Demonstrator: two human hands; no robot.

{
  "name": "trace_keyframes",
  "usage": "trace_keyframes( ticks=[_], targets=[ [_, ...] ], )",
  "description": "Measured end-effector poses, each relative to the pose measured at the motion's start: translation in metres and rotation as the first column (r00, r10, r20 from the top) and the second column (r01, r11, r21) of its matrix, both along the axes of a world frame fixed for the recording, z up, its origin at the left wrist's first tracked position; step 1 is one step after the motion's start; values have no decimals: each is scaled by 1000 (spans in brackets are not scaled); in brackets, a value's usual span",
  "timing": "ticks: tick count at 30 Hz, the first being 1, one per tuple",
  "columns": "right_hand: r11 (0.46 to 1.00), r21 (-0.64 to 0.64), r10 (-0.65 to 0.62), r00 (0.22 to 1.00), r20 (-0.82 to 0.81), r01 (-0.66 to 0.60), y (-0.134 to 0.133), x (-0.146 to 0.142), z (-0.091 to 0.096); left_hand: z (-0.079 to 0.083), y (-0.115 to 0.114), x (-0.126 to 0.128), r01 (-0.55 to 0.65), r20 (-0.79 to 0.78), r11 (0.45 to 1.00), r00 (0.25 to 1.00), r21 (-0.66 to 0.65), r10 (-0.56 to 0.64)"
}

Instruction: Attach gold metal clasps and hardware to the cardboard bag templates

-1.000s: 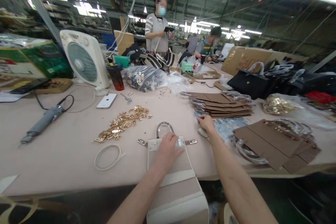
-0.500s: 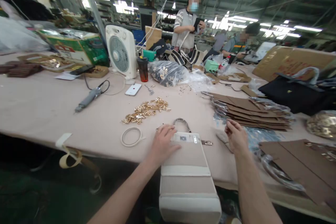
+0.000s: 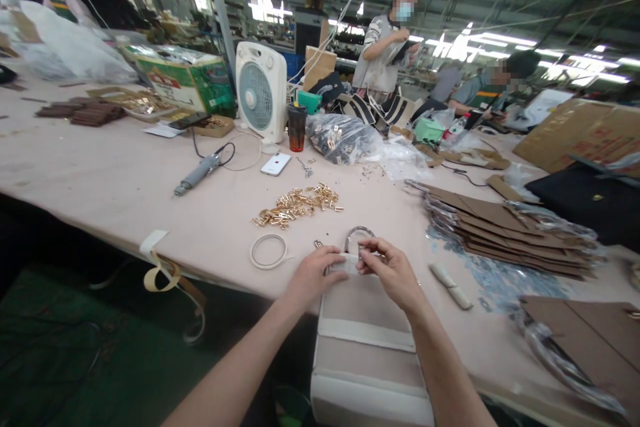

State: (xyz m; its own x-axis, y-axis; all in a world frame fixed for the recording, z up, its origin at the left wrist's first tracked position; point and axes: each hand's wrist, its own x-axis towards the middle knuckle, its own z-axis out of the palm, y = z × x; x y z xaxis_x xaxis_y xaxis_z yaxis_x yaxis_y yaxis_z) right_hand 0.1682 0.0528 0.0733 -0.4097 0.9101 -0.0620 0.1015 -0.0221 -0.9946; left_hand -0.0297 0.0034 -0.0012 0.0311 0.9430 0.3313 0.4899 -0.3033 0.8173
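Note:
A pale beige and white handbag (image 3: 367,347) lies at the table's front edge and reaches past it toward me. Its curved handle (image 3: 356,232), apparently in clear wrap, stands up at the far end. My left hand (image 3: 316,275) rests on the bag's far left corner, thumb apart from the outstretched fingers. Over the same far end, my right hand (image 3: 387,268) is closed in a pinch. A small item seems to be at its fingertips, too small to name. A metal clasp piece (image 3: 319,244) sticks out beyond my left fingers.
Gold metal fittings (image 3: 300,203) are heaped beyond the bag, with a tape roll (image 3: 269,251) nearer. An electric screwdriver (image 3: 197,175), a phone (image 3: 275,163) and a fan (image 3: 261,90) are farther left. Brown bag panels (image 3: 505,227) are stacked right. A co-worker (image 3: 383,53) stands behind.
My right hand has moved left, from beside the brown panels to the bag's far end. My left hand stays at the bag's corner. The view has turned slightly left.

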Motion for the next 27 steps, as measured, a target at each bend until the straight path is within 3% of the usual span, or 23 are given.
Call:
trace_keyframes(
  ticks=[8, 18, 27],
  targets=[
    [963, 262, -9, 961, 278, -67, 2, -10, -25, 2, 2, -13, 69, -49, 995, 996, -66, -72],
    [959, 282, -57, 938, 343, -44, 4, -16, -34, 4, -1, -12, 31, -1, 998, 1000, -60, -31],
    [944, 329, -89, 944, 317, -21, -2, -19, -29, 8, 0, -14, 43, -19, 997, 999, -62, -44]
  ],
)
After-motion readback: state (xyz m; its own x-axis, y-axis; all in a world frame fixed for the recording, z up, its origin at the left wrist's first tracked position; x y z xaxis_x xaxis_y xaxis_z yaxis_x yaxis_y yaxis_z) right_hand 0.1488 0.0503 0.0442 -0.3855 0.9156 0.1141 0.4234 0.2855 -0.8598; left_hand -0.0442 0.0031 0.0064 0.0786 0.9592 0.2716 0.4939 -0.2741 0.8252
